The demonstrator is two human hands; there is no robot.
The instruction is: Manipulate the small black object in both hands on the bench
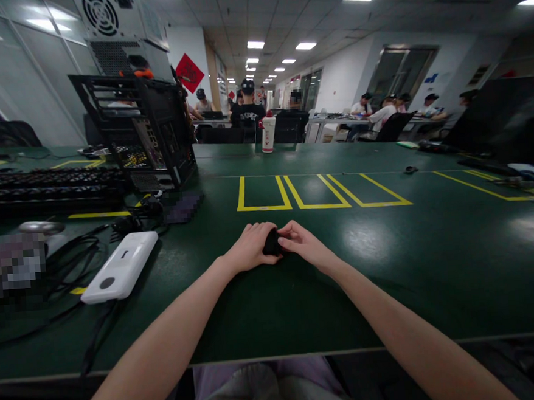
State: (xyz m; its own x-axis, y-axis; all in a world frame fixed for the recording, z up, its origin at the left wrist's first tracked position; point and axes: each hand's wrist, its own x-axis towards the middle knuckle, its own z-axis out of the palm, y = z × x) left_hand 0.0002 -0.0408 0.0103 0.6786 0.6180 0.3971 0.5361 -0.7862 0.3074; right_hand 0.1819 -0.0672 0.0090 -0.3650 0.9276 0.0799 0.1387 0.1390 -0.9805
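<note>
Both of my hands meet over the green table (297, 307), around a small black rounded object (272, 242). My left hand (252, 247) curls around its left side, with the fingers over the far edge and the thumb along the near one. At its right side, the bent fingers and thumb of my right hand (303, 241) pinch the edge. Much of the black object is covered by my fingers, so its exact kind does not show.
Yellow tape outlines (267, 208) lie beyond my hands. To the left are a white power bank-like device (120, 268), black cables (87, 243) and an open black computer case (152, 129). A white cup (268, 133) stands at the far edge; people sit farther back.
</note>
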